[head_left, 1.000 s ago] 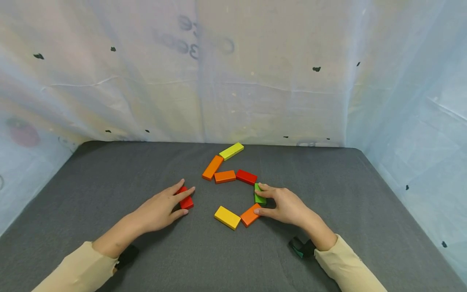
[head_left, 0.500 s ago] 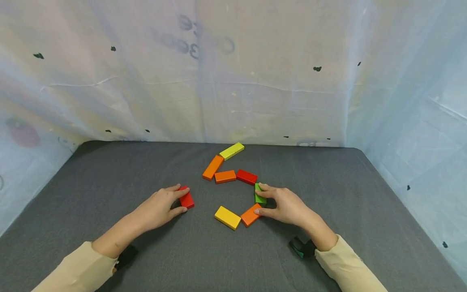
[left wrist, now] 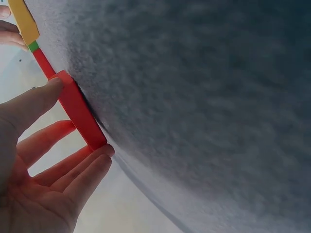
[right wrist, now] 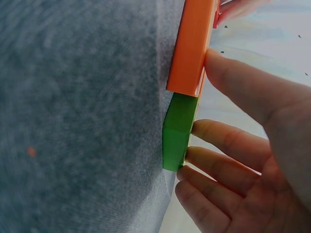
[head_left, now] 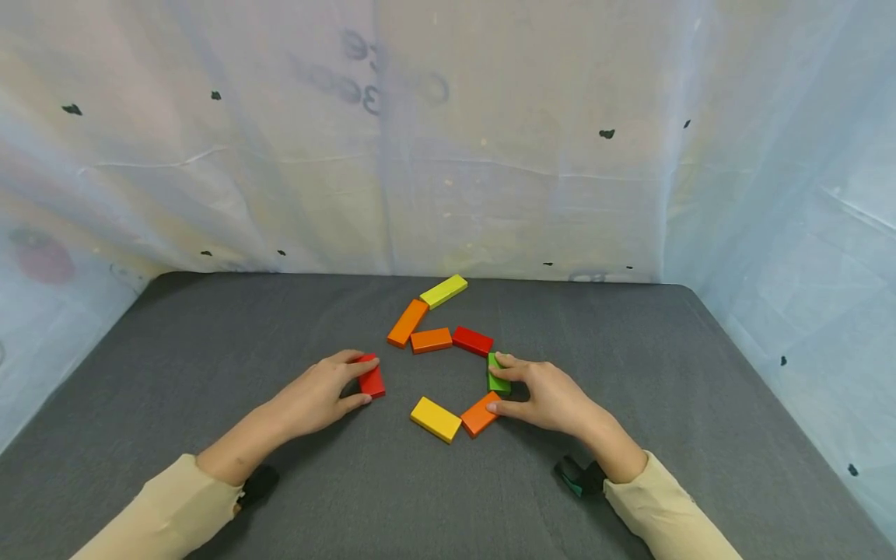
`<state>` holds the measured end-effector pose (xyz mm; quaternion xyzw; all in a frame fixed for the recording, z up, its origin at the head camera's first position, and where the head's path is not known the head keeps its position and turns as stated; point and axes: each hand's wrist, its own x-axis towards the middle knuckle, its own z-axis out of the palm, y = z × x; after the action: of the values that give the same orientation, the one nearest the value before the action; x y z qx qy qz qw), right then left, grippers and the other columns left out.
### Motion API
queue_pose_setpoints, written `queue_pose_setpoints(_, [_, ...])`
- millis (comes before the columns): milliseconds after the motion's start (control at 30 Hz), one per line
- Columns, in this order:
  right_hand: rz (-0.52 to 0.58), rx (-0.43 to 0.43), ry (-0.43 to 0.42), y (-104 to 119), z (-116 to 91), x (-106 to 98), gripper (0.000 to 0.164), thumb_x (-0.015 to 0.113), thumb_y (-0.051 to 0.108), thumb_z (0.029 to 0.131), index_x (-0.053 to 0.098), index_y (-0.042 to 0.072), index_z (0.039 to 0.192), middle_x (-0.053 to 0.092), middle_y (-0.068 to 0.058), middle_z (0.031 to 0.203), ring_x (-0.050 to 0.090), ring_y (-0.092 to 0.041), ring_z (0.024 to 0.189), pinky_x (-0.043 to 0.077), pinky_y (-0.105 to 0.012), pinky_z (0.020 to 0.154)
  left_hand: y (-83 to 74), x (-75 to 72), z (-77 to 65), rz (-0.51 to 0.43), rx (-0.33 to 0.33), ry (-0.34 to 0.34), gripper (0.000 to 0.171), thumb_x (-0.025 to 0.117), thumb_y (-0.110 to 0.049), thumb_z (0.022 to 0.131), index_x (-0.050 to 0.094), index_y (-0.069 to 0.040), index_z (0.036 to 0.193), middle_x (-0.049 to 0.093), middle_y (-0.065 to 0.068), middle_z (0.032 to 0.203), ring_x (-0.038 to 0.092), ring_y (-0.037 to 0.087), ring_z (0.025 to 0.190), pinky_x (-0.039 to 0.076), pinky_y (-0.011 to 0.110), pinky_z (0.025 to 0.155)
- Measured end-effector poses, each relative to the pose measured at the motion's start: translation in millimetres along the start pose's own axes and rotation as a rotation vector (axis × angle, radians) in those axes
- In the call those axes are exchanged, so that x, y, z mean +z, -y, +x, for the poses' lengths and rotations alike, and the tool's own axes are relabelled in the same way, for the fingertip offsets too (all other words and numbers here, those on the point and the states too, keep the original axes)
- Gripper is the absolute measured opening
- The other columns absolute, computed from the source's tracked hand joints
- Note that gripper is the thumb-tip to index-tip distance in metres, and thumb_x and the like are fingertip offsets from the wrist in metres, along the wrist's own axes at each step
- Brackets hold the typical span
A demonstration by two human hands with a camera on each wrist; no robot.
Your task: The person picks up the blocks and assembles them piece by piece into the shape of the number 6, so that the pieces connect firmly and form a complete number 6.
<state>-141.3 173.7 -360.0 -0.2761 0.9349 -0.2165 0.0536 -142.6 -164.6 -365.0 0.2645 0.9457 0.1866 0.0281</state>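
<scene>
In the head view my left hand (head_left: pixel 322 393) holds a red wooden block (head_left: pixel 374 382) flat on the grey cloth. The left wrist view shows the thumb at one end of this block (left wrist: pixel 80 114) and fingertips at the other. My right hand (head_left: pixel 549 393) rests on two blocks: fingertips touch the green block (head_left: pixel 498 383), and the thumb lies on an orange block (head_left: pixel 477 416). These two meet at their ends in the right wrist view. A yellow block (head_left: pixel 435 420) lies end to end with that orange one, right of the left hand's block and apart from it.
Beyond the hands, a second red block (head_left: pixel 473 341), a short-looking orange block (head_left: pixel 431 341), a slanted orange block (head_left: pixel 407 323) and a lime-yellow block (head_left: pixel 444 292) continue the curved line. Pale plastic sheeting (head_left: pixel 490 194) stands behind the grey table (head_left: pixel 595 327).
My left hand has closed its spread fingers onto the red block and slid it a little to the right. The right hand and the other blocks stay in place.
</scene>
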Motion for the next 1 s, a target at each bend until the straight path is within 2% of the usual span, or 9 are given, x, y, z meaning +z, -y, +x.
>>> queue_pose_setpoints(367, [-0.005,0.008,0.002,-1,0,1,0.06,0.073,0.035,0.085,0.057,0.003,0.133,0.046,-0.016,0.144,0.047,-0.034,0.131,0.045,-0.05,0.101,-11.5,1.9,11.9,-0.007,-0.007,0.042,0.054,0.07,-0.019,0.089,0.052,-0.004,0.138,0.049,0.023,0.138,0.053,0.038,0.121,0.048,0.051,0.095])
queue_pose_setpoints(567, [0.002,0.009,0.003,-1,0,1,0.06,0.073,0.034,0.085,0.057,0.003,0.133,0.046,-0.016,0.144,0.047,-0.033,0.131,0.044,-0.05,0.101,-13.2,5.3,18.4,-0.005,0.003,0.038,0.055,0.07,-0.02,0.088,0.052,-0.003,0.138,0.05,0.022,0.137,0.053,0.037,0.122,0.048,0.05,0.096])
queue_pose_setpoints(1000, [0.013,0.002,0.011,-2,1,1,0.06,0.073,0.034,0.085,0.056,0.003,0.133,0.046,-0.015,0.145,0.046,-0.032,0.132,0.044,-0.049,0.102,-17.0,5.5,29.3,-0.03,-0.015,0.079,0.054,0.069,-0.018,0.089,0.051,-0.003,0.139,0.046,0.022,0.141,0.051,0.038,0.124,0.047,0.052,0.098])
